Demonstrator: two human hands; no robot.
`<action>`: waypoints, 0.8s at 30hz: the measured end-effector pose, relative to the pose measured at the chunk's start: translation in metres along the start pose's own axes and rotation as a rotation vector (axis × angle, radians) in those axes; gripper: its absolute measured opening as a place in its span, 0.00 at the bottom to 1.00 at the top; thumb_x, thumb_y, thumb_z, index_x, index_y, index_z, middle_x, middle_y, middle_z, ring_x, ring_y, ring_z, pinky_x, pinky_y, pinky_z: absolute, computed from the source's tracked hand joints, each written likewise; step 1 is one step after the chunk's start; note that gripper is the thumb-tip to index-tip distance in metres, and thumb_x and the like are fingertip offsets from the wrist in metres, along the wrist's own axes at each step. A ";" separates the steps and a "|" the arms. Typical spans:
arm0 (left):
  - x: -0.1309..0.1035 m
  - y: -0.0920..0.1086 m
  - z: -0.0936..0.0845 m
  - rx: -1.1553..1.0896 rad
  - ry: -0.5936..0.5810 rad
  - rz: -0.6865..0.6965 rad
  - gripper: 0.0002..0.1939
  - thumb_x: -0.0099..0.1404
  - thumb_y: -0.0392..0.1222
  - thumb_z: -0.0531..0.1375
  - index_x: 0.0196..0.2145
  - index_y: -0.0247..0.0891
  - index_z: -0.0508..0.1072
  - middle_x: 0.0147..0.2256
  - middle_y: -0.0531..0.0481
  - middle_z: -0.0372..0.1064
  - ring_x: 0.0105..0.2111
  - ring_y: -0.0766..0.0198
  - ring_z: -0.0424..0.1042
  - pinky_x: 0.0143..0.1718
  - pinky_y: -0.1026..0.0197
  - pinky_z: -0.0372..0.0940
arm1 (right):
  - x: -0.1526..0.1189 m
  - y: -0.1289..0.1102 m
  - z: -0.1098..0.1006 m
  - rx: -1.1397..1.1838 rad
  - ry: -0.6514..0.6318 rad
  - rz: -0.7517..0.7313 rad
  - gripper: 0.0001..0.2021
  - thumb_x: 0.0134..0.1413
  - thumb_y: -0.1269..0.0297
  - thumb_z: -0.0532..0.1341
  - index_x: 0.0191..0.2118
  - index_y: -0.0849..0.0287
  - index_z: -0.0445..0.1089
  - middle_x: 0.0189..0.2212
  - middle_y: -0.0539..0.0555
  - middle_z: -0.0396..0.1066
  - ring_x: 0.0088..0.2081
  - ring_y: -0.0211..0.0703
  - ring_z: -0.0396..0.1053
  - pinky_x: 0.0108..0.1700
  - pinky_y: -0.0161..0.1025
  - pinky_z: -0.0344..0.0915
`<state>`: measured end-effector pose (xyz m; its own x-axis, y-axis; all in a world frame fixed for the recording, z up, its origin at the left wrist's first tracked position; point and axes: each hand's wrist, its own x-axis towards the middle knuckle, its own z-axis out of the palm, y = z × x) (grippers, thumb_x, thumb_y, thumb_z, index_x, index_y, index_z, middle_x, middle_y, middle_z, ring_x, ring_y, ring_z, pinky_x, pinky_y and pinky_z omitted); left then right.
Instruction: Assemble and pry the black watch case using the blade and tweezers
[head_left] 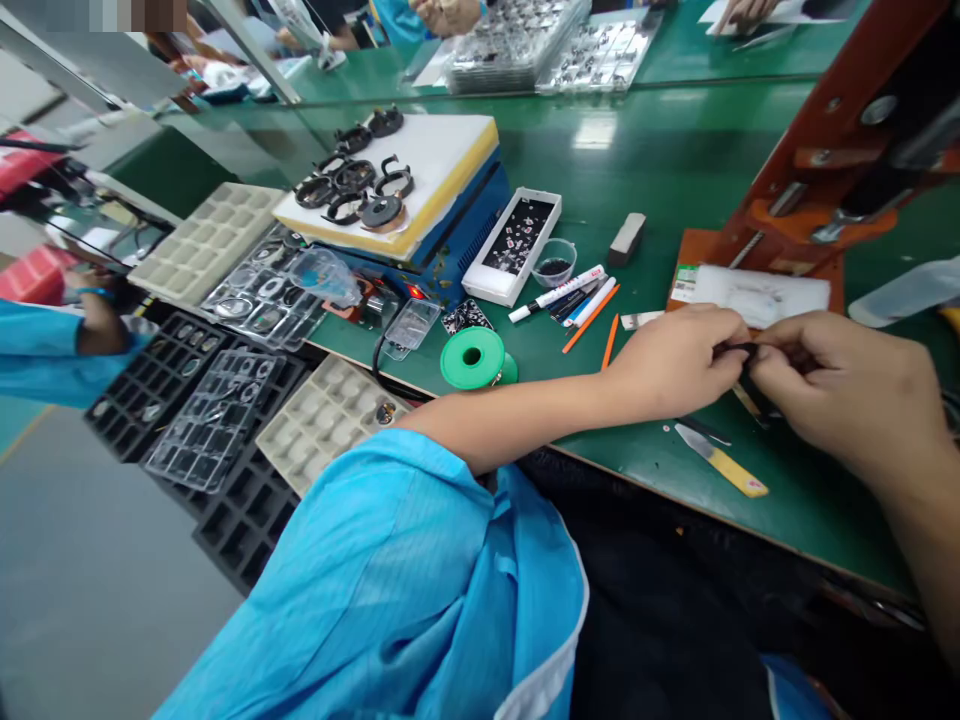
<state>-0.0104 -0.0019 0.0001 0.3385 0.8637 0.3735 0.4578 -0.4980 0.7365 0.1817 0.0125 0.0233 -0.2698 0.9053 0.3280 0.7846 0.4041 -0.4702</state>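
My left hand (675, 360) and my right hand (862, 395) meet over the right part of the green bench. Both pinch a small black strap-like piece (759, 398) between thumb and fingers; much of it is hidden by the fingers, so its exact kind is unclear. Just below the hands lie a knife with a yellow handle (739, 472) and a thin dark tool (703, 431). Behind them, a white pad (795, 292) rests on the base of an orange-brown press (787, 225).
Left of my forearm stands a green spool (472, 358). Beyond it are markers (562, 290), a white box of small parts (486, 278) and a blue heater (457, 240) carrying black rings (354, 177). Stacked trays (214, 415) sit at the left edge. A co-worker's sleeve (41, 350) shows far left.
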 end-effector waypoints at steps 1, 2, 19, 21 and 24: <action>0.000 0.000 0.001 -0.037 0.015 -0.010 0.08 0.74 0.36 0.59 0.34 0.40 0.68 0.37 0.47 0.73 0.40 0.58 0.71 0.42 0.54 0.63 | 0.000 -0.001 0.000 -0.006 0.009 0.020 0.15 0.42 0.52 0.57 0.31 0.52 0.77 0.25 0.55 0.76 0.27 0.52 0.73 0.32 0.45 0.62; 0.000 0.000 0.002 -0.074 0.024 -0.021 0.08 0.73 0.36 0.59 0.34 0.40 0.68 0.36 0.48 0.72 0.39 0.59 0.70 0.42 0.54 0.63 | -0.001 -0.002 0.000 -0.013 0.014 0.046 0.15 0.41 0.52 0.57 0.31 0.52 0.77 0.24 0.55 0.75 0.27 0.52 0.73 0.32 0.45 0.63; 0.002 0.002 0.004 -0.417 0.044 -0.301 0.09 0.72 0.42 0.65 0.34 0.40 0.71 0.33 0.53 0.73 0.36 0.65 0.70 0.40 0.56 0.64 | 0.001 -0.007 -0.002 0.057 0.027 0.252 0.14 0.38 0.51 0.59 0.30 0.51 0.76 0.22 0.53 0.72 0.21 0.47 0.64 0.29 0.47 0.63; 0.003 0.002 0.003 -0.423 0.041 -0.330 0.09 0.71 0.42 0.65 0.34 0.40 0.71 0.33 0.53 0.73 0.35 0.65 0.70 0.40 0.56 0.64 | 0.001 -0.009 -0.002 0.076 0.019 0.270 0.13 0.38 0.52 0.60 0.30 0.51 0.75 0.20 0.52 0.71 0.20 0.46 0.62 0.30 0.47 0.64; 0.003 0.001 0.002 -0.408 0.038 -0.343 0.08 0.71 0.42 0.65 0.34 0.40 0.72 0.33 0.54 0.73 0.35 0.66 0.69 0.39 0.56 0.64 | 0.001 -0.006 -0.001 0.122 0.021 0.276 0.12 0.38 0.53 0.61 0.30 0.51 0.76 0.20 0.52 0.71 0.20 0.46 0.63 0.29 0.47 0.65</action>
<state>-0.0070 0.0004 0.0012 0.1917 0.9776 0.0870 0.1772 -0.1217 0.9766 0.1775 0.0104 0.0274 -0.0432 0.9807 0.1906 0.7535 0.1572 -0.6383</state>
